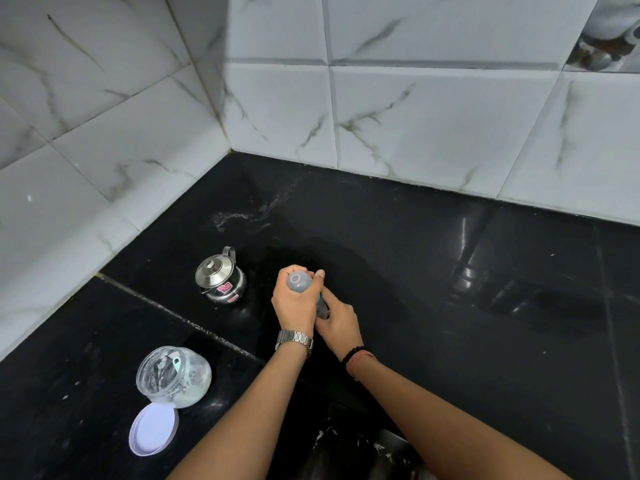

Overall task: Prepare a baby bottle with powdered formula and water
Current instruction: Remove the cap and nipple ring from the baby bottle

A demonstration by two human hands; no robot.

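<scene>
**A:** Mid-table, both hands had the baby bottle [304, 289]: left hand [294, 303] gripped round its cap, right hand [337, 322] held the body below.

**B:** Yeah, a slippery grip could've tipped it. Jar [173, 375] sat open too, lid [154, 429] off, so powder spills easy.

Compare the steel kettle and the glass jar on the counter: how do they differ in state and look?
The steel kettle is opaque and shiny, its lid on; the glass jar is clear and open, its white lid hanging beside it. The kettle stands farther back, the jar nearer. Both sit untouched on the black counter.
</scene>
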